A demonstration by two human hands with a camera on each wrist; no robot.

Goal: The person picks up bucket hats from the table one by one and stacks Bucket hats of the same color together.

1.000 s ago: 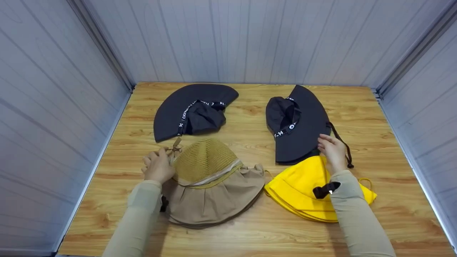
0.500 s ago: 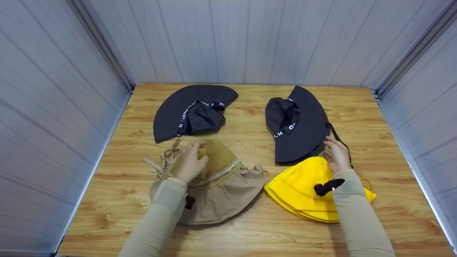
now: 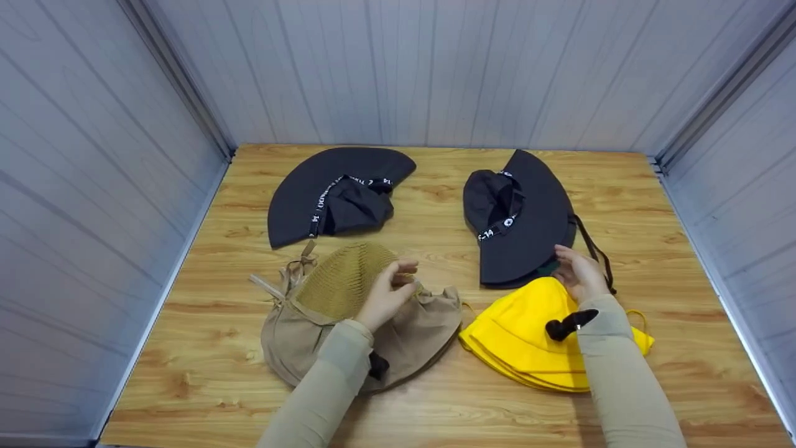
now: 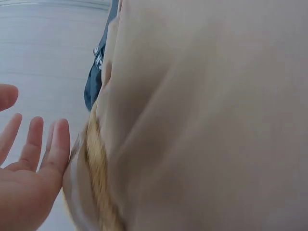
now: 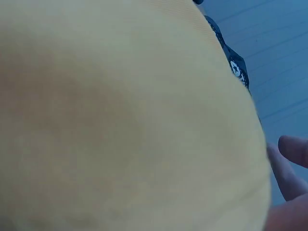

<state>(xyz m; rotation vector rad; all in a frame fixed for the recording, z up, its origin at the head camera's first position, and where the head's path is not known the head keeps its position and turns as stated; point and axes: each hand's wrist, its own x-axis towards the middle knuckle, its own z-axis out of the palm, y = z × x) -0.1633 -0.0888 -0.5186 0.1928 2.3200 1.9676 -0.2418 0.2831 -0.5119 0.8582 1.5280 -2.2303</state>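
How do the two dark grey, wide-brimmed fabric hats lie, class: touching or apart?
Apart. The head view shows it: a bare strip of wood-grain tabletop runs between the left hat and the right hat.

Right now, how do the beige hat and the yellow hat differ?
Material: the beige hat has a woven straw-like crown and gathered cloth brim; the yellow hat looks smooth and one colour throughout.
Size: the beige hat looks larger than the yellow hat in the head view.
Cover: the left hand hides part of the beige hat; the right sleeve hides part of the yellow hat.
Shared: both lie on the table, brims toward the person.
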